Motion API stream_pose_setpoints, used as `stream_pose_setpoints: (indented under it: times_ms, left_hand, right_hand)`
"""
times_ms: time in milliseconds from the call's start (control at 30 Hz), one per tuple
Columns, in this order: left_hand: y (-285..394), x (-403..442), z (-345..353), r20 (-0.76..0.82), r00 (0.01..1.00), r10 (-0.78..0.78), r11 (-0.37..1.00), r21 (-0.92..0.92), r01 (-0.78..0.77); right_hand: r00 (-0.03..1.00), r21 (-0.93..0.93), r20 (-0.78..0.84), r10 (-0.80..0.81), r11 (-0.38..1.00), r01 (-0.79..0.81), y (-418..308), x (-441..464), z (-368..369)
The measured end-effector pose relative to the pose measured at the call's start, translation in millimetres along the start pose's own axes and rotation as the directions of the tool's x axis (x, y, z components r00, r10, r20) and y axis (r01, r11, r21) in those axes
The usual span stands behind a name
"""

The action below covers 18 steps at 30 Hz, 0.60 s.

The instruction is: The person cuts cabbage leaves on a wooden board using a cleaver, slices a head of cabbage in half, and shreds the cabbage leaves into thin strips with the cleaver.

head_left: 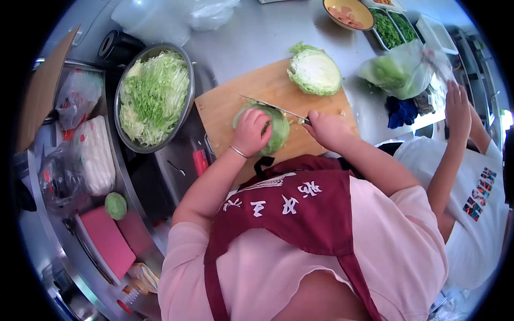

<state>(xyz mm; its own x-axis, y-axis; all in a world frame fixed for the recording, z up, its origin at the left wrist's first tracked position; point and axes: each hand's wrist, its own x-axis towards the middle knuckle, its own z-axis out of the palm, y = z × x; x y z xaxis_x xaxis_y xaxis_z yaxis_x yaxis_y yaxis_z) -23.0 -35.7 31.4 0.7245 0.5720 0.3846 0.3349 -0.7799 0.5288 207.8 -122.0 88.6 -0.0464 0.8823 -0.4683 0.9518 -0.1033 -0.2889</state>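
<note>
We judge the step in hand to be slicing: the cabbage piece (279,132) lies on the wooden chopping board (254,79), at the centre of the frame, with the knife (270,105) slanting across its upper edge. Our left hand (251,132) is curled over the piece, fingers bent and pressing it to the wood, while our right hand (325,131) is closed around the knife handle. The next stroke, as we read it, calls for a steady hold on that rounded piece and bent fingers kept back from the blade. Near the board's upper right corner sits a larger cut cabbage (315,74), its pale face showing; at the upper left of the frame, a metal basin (190,85) holds shredded cabbage (152,96).

We cannot tell how far the edge has bitten in, since the blade shows mostly from above. Our left hand hides part of the piece, and our right covers most of the handle. At the right, a co-worker's hand (456,104) is raised near a clear bag (407,69); whether it touches the bag is hard to make out, and the dark rim of the view cuts off that person's body
</note>
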Motion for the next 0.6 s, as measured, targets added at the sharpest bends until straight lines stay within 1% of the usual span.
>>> stream_pose_setpoints:
  times_ms: [33,133,200,233,300,333,400,533,600]
  left_hand:
    - [0.3,3.5,1.7,-0.042,0.999,0.006,1.000,0.014,-0.005]
    - [-1.9,2.2,4.3,-0.042,0.999,-0.002,1.000,-0.022,0.001]
    - [-1.3,3.1,4.6,-0.050,0.999,0.003,1.000,-0.018,-0.004]
    - [-1.0,4.7,4.1,-0.069,0.998,0.011,1.000,-0.008,-0.011]
    - [0.1,4.0,2.7,-0.059,0.998,0.006,1.000,-0.017,-0.007]
    - [-0.2,4.8,2.4,-0.056,0.998,0.001,1.000,-0.026,-0.002]
    - [1.1,2.0,2.8,-0.054,0.999,0.000,1.000,-0.029,-0.002]
    - [-3.4,0.8,7.7,-0.082,0.997,-0.017,0.999,-0.028,0.015]
    - [-1.5,2.2,5.2,-0.068,0.998,-0.013,1.000,-0.026,0.011]
  right_hand:
    - [1.000,0.003,-0.001,0.006,1.000,-0.006,0.5,-0.2,-3.2]
    - [1.000,0.012,0.026,-0.005,1.000,0.005,0.9,2.6,-4.1]
    - [0.999,0.057,0.047,-0.019,0.998,0.016,-3.9,10.9,-1.4]
    - [0.999,0.061,0.047,-0.019,0.998,0.016,1.0,19.3,13.4]
    - [0.993,0.024,-0.097,-0.074,0.997,0.077,12.4,39.6,53.0]
    - [0.992,0.024,-0.099,-0.075,0.997,0.078,14.1,42.3,49.3]
    - [0.997,0.063,-0.056,-0.047,0.997,0.051,16.6,38.7,45.0]
    - [0.999,0.092,-0.032,-0.023,0.995,0.026,6.6,10.2,2.2]
    - [0.997,0.042,0.075,-0.018,0.999,0.015,3.3,2.1,-13.4]
